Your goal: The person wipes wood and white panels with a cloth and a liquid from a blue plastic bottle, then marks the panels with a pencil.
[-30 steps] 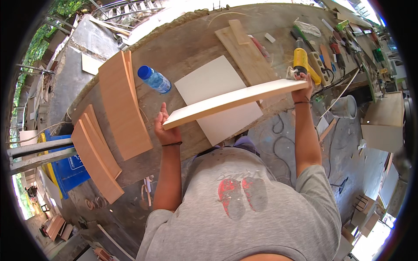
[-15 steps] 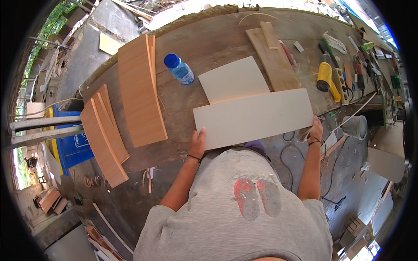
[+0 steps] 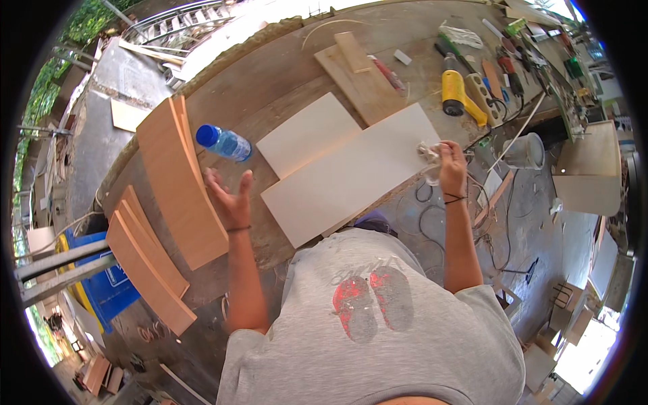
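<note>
Grasping one crumpled whitish cloth (image 3: 428, 154) in the right hand (image 3: 451, 165), at the right end of one long white board (image 3: 351, 174). With the left hand (image 3: 231, 199) released, fingers spread, near one blue-capped bottle (image 3: 229, 144). On the bench (image 3: 270, 101), two white boards in all, the long one laid partly over a second white board (image 3: 307, 131). Beyond these, two plain wooden pieces (image 3: 371, 91), small upon wide. To the right, one yellow power tool (image 3: 455, 94) beside one pale power strip (image 3: 478, 91). At left, at least four brown panels (image 3: 179, 189), exact count unclear.
</note>
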The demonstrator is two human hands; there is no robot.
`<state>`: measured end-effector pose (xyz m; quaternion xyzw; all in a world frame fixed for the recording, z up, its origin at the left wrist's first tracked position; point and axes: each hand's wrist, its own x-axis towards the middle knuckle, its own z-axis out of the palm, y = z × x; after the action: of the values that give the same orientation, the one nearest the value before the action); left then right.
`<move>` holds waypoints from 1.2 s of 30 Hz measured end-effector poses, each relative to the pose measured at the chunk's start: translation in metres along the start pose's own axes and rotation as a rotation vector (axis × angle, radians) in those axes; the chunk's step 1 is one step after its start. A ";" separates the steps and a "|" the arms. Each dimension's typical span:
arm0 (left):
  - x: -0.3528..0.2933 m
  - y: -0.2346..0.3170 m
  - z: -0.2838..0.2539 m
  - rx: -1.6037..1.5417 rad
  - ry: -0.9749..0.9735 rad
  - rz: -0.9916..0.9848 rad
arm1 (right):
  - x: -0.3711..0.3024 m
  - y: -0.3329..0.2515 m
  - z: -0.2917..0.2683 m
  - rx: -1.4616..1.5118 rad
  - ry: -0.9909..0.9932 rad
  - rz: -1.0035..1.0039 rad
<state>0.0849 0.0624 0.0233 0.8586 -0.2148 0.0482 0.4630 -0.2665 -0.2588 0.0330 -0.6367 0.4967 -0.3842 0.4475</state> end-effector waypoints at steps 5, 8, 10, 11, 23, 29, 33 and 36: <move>0.059 0.020 0.033 -0.124 0.104 0.239 | -0.015 -0.073 0.035 -0.396 0.011 -0.453; 0.070 0.031 0.041 -0.314 0.097 0.123 | -0.016 -0.080 0.037 -0.260 -0.085 -0.328; 0.072 0.038 0.042 -0.361 0.083 0.115 | -0.016 -0.071 0.036 -0.043 -0.175 -0.123; 0.070 0.042 0.041 -0.339 0.078 0.162 | -0.015 -0.064 0.032 0.026 -0.196 -0.054; 0.016 0.187 0.018 -0.056 -1.054 0.464 | -0.031 -0.110 0.071 0.697 -0.362 0.320; 0.017 0.191 0.033 0.267 -1.041 0.465 | -0.072 -0.121 0.097 0.746 -0.465 0.448; 0.024 0.193 0.031 0.361 -1.069 0.512 | -0.076 -0.112 0.093 0.720 -0.507 0.457; 0.028 0.195 0.032 0.404 -1.096 0.542 | -0.068 -0.097 0.087 0.726 -0.476 0.513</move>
<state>0.0259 -0.0659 0.1643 0.7441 -0.6164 -0.2426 0.0869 -0.1718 -0.1656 0.0958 -0.3673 0.3557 -0.2541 0.8210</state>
